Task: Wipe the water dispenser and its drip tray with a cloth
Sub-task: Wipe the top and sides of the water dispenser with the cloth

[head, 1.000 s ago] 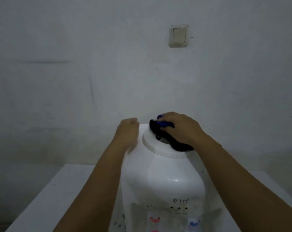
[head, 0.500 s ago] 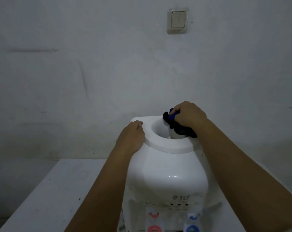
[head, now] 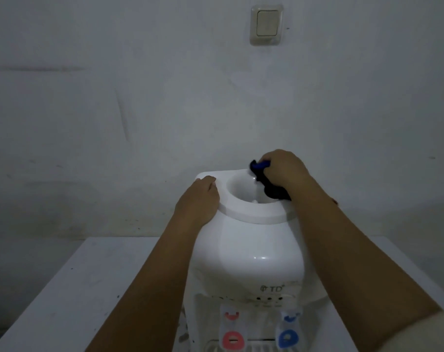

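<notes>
Right hand [head: 283, 170] fingers grip dark cloth [head: 268, 185] at water dispenser [head: 254, 250] rim, left hand [head: 199, 203] fingers relaxed on its top, table [head: 88, 288] beneath.

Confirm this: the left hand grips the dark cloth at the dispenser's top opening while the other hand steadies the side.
Wrong hand. In the head view the right hand grips the dark cloth at the dispenser's top opening; the left hand steadies the side.

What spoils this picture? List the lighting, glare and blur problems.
Head view: dim, bluish light leaves the wall grey and murky; a small glare spot sits on the front of the water dispenser; the cloth in the right hand reads as a dark, detail-free mass; the left hand is soft-edged; the drip tray is cropped at the bottom.
</notes>
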